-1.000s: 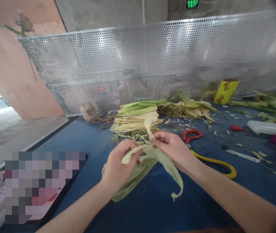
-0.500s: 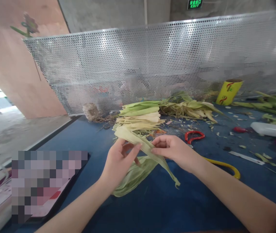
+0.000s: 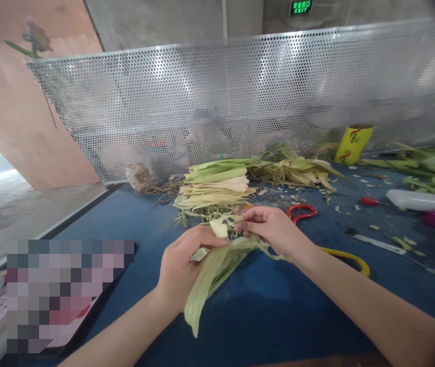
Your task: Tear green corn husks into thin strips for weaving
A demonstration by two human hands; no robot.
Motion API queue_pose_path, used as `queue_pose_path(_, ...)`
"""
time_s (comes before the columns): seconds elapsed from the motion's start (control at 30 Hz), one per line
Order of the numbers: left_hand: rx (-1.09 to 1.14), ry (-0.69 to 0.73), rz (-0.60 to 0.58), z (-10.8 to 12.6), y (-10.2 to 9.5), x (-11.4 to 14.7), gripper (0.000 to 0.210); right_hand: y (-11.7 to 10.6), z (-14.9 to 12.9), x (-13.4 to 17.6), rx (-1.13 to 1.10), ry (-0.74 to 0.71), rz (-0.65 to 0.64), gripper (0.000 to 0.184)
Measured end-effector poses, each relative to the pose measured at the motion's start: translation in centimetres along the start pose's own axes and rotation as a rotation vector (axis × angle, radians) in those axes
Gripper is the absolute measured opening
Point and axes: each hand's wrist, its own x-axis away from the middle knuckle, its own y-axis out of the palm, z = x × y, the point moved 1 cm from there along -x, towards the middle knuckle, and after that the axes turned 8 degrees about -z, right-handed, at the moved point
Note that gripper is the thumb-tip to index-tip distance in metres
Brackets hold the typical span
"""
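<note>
Pale green, papery corn-husk piece (image 3: pixel 213 280): held at the near middle of the dark blue tabletop (image 3: pixel 248 326)

Left hand (image 3: pixel 181 260) grips the husk piece near its upper part, thumb laid over it and fingers curled beneath; the broad lower end hangs free toward the wearer. Right hand (image 3: pixel 271 227) has thumb and forefinger pinched together on a cream, ribbon-like husk strip (image 3: pixel 219 227), which bends between the two hands. Whether strip and piece are joined cannot be determined.

Handling assessment: light, soft and pliable, probably prone to splitting along the grain. A flat pinch across the thicker, gathered part appears soundest; thin edges and curled tips look likely to tear.

Just beyond the hands lies a heap of small, dry green leaves (image 3: pixel 186 218), with a layered stack of green and cream husks (image 3: pixel 217 183) behind it. Beside the right forearm: a red loop handle (image 3: pixel 305 207) and a yellow loop handle (image 3: pixel 363 264); their connection is obscured. Farther back, a yellow printed tube (image 3: pixel 355 145) stands near a perforated metal screen (image 3: pixel 156 102).
</note>
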Motion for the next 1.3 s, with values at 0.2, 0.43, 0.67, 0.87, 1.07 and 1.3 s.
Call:
queue_pose_path(0.2,0.133,-0.003,0.134,0.9,-1.1,-0.8,0.010,-1.8,-0.8,-0.4,-0.137,0.008,0.067,0.017)
queue_pose_path(0.43,0.136,-0.082,0.446,1.3,-3.3,-2.3,0.011,-5.3,-1.9,-1.3,-0.200,-0.114,0.189,0.011)
queue_pose_path(0.67,0.376,-0.275,0.406,0.0,-3.9,-3.2,0.014,-9.8,-4.2,-1.1,-0.199,-0.238,0.392,0.012)
queue_pose_path(0.87,0.320,-0.550,-0.078,-1.2,-2.0,-3.0,0.018,-6.0,-5.2,0.2,-0.133,-0.203,0.268,0.008)
queue_pose_path(1.07,0.047,-0.481,-0.159,-0.8,-0.4,-3.0,0.022,0.3,-3.9,1.5,0.110,-0.131,-0.117,0.021)
queue_pose_path(1.3,0.005,-0.447,-0.167,-1.4,-0.5,-3.1,0.021,-0.1,-1.9,1.2,0.469,0.055,-0.227,0.021)
